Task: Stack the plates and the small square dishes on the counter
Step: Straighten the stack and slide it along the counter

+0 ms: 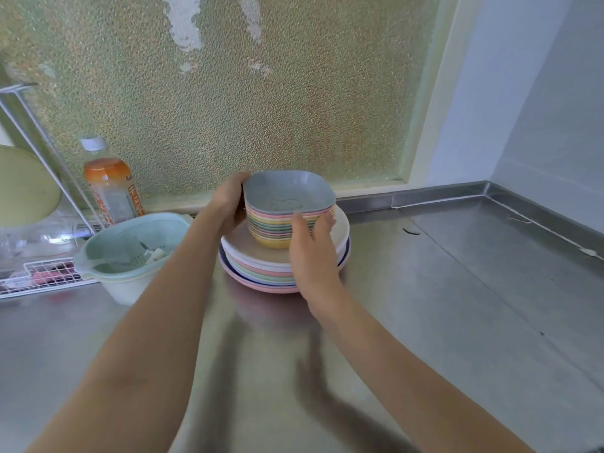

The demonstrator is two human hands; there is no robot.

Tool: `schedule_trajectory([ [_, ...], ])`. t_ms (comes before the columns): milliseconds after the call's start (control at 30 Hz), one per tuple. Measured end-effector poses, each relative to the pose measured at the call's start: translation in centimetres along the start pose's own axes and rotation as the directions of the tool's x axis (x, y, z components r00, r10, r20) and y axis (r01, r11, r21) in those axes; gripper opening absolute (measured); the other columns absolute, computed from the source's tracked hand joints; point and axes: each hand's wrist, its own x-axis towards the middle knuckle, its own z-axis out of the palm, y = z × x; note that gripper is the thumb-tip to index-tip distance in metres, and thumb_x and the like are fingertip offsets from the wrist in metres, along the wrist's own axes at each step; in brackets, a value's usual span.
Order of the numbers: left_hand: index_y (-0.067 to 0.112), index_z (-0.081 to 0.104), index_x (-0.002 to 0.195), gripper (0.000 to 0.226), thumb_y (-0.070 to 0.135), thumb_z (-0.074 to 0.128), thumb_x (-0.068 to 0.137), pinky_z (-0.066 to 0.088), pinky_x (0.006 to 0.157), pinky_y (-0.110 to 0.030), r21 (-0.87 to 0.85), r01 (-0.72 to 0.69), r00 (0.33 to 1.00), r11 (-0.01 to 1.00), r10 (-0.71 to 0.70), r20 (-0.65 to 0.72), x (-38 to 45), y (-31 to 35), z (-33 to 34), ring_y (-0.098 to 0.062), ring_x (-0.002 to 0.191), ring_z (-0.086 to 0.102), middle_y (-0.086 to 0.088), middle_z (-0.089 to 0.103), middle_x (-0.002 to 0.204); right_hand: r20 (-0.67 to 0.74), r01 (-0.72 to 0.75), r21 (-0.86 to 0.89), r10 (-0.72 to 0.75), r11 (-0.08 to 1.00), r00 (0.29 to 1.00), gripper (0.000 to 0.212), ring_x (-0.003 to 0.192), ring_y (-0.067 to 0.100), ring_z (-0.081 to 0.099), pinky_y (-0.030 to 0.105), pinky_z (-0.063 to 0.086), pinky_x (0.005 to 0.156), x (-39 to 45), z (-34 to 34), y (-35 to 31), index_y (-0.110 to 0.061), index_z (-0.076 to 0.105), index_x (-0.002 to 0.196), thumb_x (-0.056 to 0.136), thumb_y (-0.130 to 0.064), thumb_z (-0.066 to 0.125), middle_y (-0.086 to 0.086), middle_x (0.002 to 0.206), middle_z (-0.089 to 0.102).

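Observation:
A stack of several small square dishes [289,197] in pastel colours, grey-blue on top and yellow at the bottom, sits on a pile of several round plates [261,266] on the steel counter [457,305]. My left hand [230,199] grips the left side of the square dish stack. On the stack's right front side rests my right hand [312,246], fingers curled against the dishes and palm over the plates' rim. The front right of the plates is hidden behind it.
A pale green colander bowl [130,253] stands left of the plates. Behind it are an orange-labelled bottle [111,188] and a white wire rack [42,276]. A frosted window [245,93] backs the counter; a raised steel lip [523,204] runs along the right wall.

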Motion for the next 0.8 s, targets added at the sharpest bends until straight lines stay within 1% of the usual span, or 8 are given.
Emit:
schedule_trajectory([
  [100, 0.009, 0.07, 0.083, 0.036, 0.036, 0.047, 0.079, 0.051, 0.07, -0.033, -0.019, -0.001, 1.0, 1.0, 0.0, -0.029, -1.0, -0.6, 0.5, -0.025, 0.076, 0.065, -0.01, 0.07, 0.081, -0.048, -0.044, 0.038, 0.045, 0.998, 0.998, 0.074, 0.146, 0.017, -0.004, 0.033, 0.003, 0.118, 1.1, 0.4, -0.2, -0.008, -0.01, 0.148, 0.099, -0.039, 0.035, 0.005, 0.159, -0.01],
  [200, 0.022, 0.039, 0.059, 0.021, 0.024, 0.041, 0.079, 0.03, 0.054, -0.028, -0.057, -0.05, 0.993, 0.997, 0.044, -0.111, -2.6, 0.2, 0.6, -0.015, 0.055, 0.037, 0.003, 0.039, 0.058, -0.122, -0.063, 0.071, 0.071, 0.996, 0.99, 0.069, 0.146, 0.022, 0.008, 0.037, 0.012, 0.116, 2.8, -0.1, -0.6, -0.009, -0.007, 0.149, 0.1, -0.037, 0.033, 0.006, 0.16, 0.001],
  [333, 0.025, 0.033, 0.056, 0.023, 0.027, 0.04, 0.077, 0.028, 0.065, -0.035, -0.056, -0.163, 0.958, 0.985, 0.144, -0.249, -4.2, -1.1, 0.6, -0.017, 0.062, 0.033, 0.005, 0.034, 0.061, -0.108, -0.14, 0.105, 0.152, 0.985, 0.983, 0.06, 0.135, 0.026, 0.036, 0.04, 0.026, 0.112, 6.1, -1.1, -0.4, -0.016, 0.022, 0.149, 0.098, -0.048, 0.026, 0.009, 0.152, 0.032],
  [433, 0.019, 0.051, 0.061, 0.023, 0.033, 0.042, 0.078, 0.041, 0.079, -0.037, -0.088, -0.162, 0.923, 0.983, 0.119, -0.366, -4.6, -1.4, 0.2, -0.025, 0.077, 0.051, 0.0, 0.056, 0.067, -0.038, -0.154, 0.21, 0.165, 0.966, 0.986, 0.059, 0.11, 0.021, 0.058, 0.039, 0.041, 0.104, 7.9, -2.0, 0.1, -0.017, 0.06, 0.119, 0.094, -0.058, 0.027, 0.005, 0.121, 0.062],
  [533, 0.013, 0.056, 0.07, 0.028, 0.035, 0.042, 0.077, 0.045, 0.083, -0.038, -0.112, -0.133, 0.925, 0.985, 0.083, -0.372, -3.8, -0.8, 0.1, -0.025, 0.083, 0.057, -0.006, 0.064, 0.079, -0.04, -0.107, 0.232, 0.119, 0.967, 0.992, 0.061, 0.106, 0.02, 0.061, 0.041, 0.042, 0.103, 8.5, -2.4, 0.0, -0.015, 0.062, 0.117, 0.094, -0.057, 0.025, 0.005, 0.116, 0.066],
  [600, 0.013, 0.051, 0.077, 0.025, 0.036, 0.041, 0.083, 0.042, 0.074, -0.033, -0.142, -0.116, 0.962, 0.983, 0.076, -0.261, -4.0, -0.1, 0.8, -0.021, 0.078, 0.054, -0.005, 0.058, 0.078, -0.026, -0.102, 0.22, 0.111, 0.97, 0.994, 0.066, 0.107, 0.02, 0.061, 0.042, 0.042, 0.103, 8.4, -2.2, -0.1, -0.018, 0.061, 0.12, 0.089, -0.064, 0.025, 0.004, 0.116, 0.066],
  [700, 0.015, 0.057, 0.088, 0.022, 0.022, 0.038, 0.097, 0.044, 0.061, -0.023, -0.142, -0.057, 0.994, 0.988, 0.043, -0.097, -4.5, 0.1, 2.1, -0.013, 0.067, 0.057, -0.003, 0.062, 0.077, -0.015, -0.12, 0.226, 0.127, 0.967, 0.992, 0.056, 0.1, 0.019, 0.062, 0.036, 0.045, 0.097, 8.3, -2.3, 0.1, -0.019, 0.064, 0.111, 0.095, -0.056, 0.026, 0.003, 0.106, 0.068],
  [800, 0.011, 0.058, 0.104, 0.023, 0.007, 0.038, 0.094, 0.046, 0.065, -0.025, -0.128, -0.067, 0.992, 0.99, 0.052, -0.117, -4.3, -0.1, 2.2, -0.015, 0.074, 0.058, -0.004, 0.062, 0.086, 0.002, -0.122, 0.243, 0.125, 0.962, 0.992, 0.052, 0.102, 0.02, 0.061, 0.037, 0.045, 0.094, 8.8, -2.4, 0.4, -0.017, 0.064, 0.115, 0.099, -0.047, 0.025, 0.004, 0.108, 0.068],
])
